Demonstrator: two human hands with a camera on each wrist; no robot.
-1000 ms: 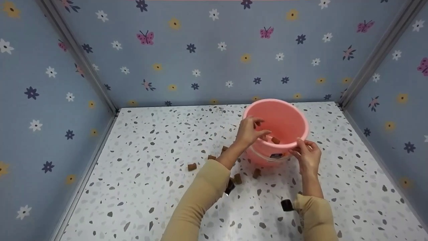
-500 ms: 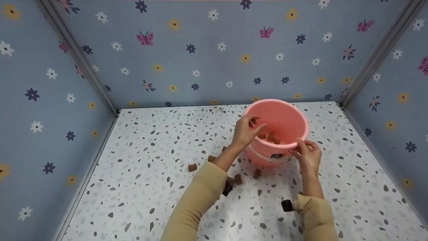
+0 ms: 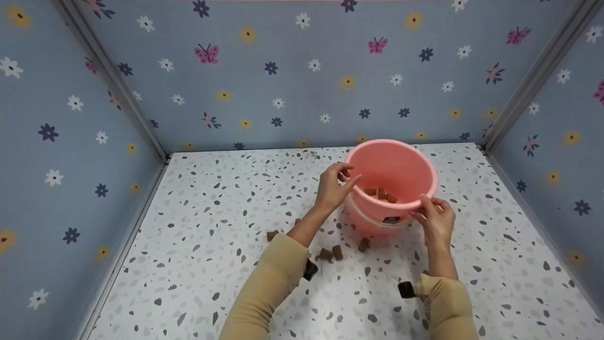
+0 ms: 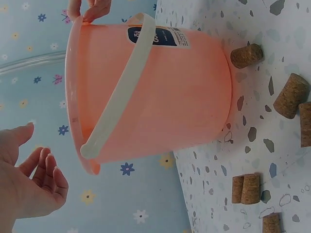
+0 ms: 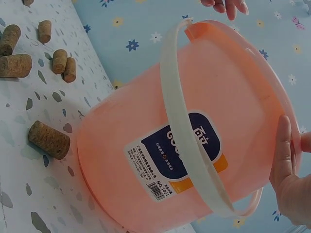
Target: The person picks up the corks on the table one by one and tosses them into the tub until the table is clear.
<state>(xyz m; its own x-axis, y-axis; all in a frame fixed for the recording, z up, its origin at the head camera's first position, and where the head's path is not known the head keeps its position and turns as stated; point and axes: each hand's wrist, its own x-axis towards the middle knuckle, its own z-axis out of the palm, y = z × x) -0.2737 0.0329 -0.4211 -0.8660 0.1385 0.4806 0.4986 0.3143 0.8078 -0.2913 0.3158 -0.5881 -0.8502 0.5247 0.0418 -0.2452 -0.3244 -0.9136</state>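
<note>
A pink bucket (image 3: 396, 163) stands upright on the speckled tabletop, its pale handle (image 4: 124, 87) hanging down the near side. My right hand (image 3: 438, 222) pinches the near right rim between thumb and fingers, as the right wrist view confirms. Just outside the left rim is my left hand (image 3: 331, 189), which holds nothing. In the left wrist view its fingers (image 4: 44, 167) curve loosely, apart from the bucket. Several brown cork stoppers (image 3: 381, 193) lie at the bottom of the bucket. More loose corks (image 3: 337, 252) are scattered on the table in front of it and to its left.
Blue panels (image 3: 302, 89) patterned with flowers and butterflies enclose the back and both sides of the tabletop (image 3: 226, 198). One cork (image 5: 49, 140) lies close to the bucket's base. A small black camera (image 3: 406, 289) sits at each wrist.
My left hand has moved left, out from over the bucket's opening to beside its rim. More corks show inside the bucket than a second ago. The right hand has kept its grip.
</note>
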